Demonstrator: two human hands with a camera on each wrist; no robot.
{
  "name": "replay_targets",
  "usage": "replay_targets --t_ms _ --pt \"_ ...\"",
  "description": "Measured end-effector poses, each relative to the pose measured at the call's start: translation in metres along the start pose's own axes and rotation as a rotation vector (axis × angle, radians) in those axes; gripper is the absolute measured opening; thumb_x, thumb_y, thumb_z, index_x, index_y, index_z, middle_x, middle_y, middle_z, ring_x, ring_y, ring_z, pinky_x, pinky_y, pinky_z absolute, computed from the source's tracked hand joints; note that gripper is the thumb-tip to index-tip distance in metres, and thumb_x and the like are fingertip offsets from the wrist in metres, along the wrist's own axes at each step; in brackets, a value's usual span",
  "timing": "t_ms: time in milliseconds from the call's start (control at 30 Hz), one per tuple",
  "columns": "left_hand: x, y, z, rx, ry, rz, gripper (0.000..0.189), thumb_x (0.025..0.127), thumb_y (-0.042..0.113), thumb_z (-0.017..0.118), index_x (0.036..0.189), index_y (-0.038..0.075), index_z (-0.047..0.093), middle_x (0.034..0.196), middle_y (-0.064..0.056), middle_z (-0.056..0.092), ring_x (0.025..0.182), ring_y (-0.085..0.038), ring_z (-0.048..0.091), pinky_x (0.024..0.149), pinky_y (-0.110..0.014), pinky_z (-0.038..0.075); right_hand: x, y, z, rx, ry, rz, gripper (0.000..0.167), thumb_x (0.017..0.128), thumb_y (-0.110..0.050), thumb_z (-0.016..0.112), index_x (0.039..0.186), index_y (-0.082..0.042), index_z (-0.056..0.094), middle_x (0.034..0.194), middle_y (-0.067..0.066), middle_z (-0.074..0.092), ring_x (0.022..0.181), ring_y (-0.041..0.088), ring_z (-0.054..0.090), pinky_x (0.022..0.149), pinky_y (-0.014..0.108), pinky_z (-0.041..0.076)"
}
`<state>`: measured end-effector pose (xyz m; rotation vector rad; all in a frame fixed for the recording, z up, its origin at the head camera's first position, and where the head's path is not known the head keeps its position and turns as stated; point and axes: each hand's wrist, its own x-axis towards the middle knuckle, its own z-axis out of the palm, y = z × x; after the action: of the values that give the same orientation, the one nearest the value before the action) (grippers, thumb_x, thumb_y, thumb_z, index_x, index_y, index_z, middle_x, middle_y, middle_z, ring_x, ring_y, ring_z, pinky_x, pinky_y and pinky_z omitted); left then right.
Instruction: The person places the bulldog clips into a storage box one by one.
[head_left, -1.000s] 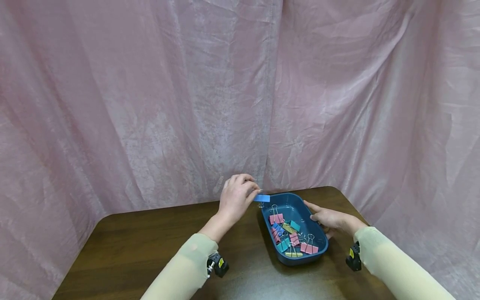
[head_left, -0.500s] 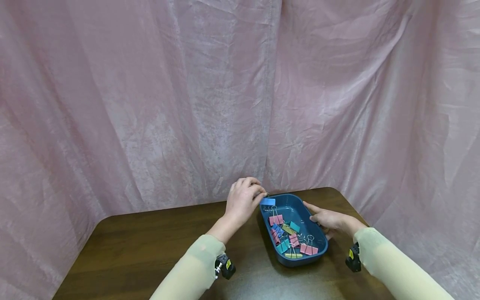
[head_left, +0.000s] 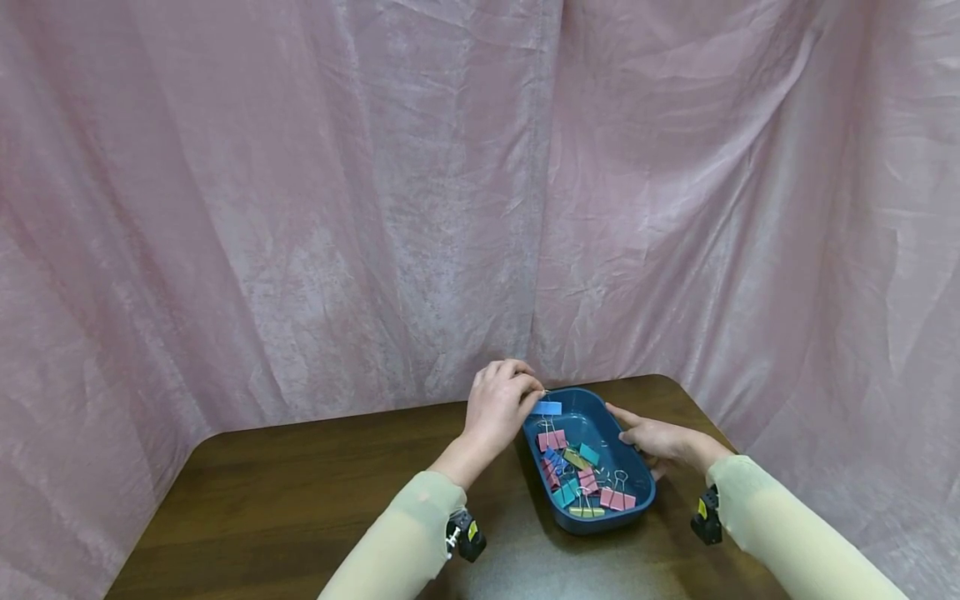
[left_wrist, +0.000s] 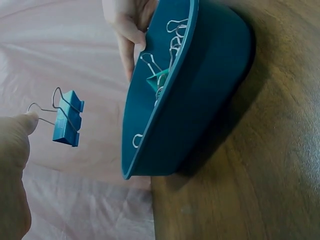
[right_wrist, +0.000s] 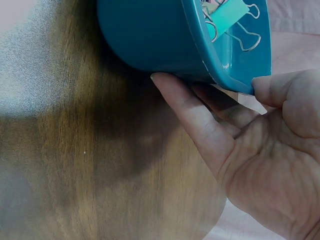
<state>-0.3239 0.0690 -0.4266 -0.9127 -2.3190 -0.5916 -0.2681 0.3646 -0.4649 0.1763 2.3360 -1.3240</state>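
Note:
My left hand (head_left: pixel 501 407) pinches a blue binder clip (head_left: pixel 547 408) by one wire handle, its fingertips at the loop. In the left wrist view the clip's blue body (left_wrist: pixel 67 120) hangs apart from the dark blue plastic tray (left_wrist: pixel 215 75). The head view has it overlapping the tray's far left corner. My right hand (head_left: pixel 662 439) holds the tray's right side, thumb over the rim and fingers against the outer wall. Inside lie several binder clips in pink, teal, yellow and blue, among them a pink clip (head_left: pixel 618 499) near the front right corner.
The tray stands on a dark brown wooden table (head_left: pixel 315 492), towards its right side. A pink curtain (head_left: pixel 420 208) hangs right behind the table's far edge. Each forearm wears a small black camera, such as the left wrist camera (head_left: pixel 467 535).
My left hand has moved to the right with the blue binder clip, from beside the tray's far left corner to over it. The right hand and tray have stayed in place.

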Motion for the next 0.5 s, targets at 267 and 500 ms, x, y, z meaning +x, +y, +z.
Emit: replay_targets --t_ms 267,500 --pt "0.0 0.005 0.009 0.032 -0.038 -0.044 0.012 0.095 0.036 0.075 0.095 0.025 0.08 0.114 0.007 0.064 0.114 -0.018 0.056 0.104 -0.041 0.043 -0.001 0.0 0.001 0.013 0.007 -0.001 0.068 0.108 -0.015 0.044 0.166 -0.029 0.012 0.158 0.036 0.022 0.111 0.045 0.061 0.074 0.055 0.058" --pt "-0.004 0.007 0.017 0.039 -0.063 -0.063 0.012 0.094 0.037 0.076 0.095 0.026 0.08 0.114 0.008 0.063 0.113 -0.018 0.056 0.101 -0.041 0.045 -0.002 -0.001 0.001 0.021 0.001 0.002 0.067 0.108 -0.016 0.043 0.166 -0.029 0.01 0.157 0.037 0.023 0.111 0.045 0.061 0.074 0.055 0.058"
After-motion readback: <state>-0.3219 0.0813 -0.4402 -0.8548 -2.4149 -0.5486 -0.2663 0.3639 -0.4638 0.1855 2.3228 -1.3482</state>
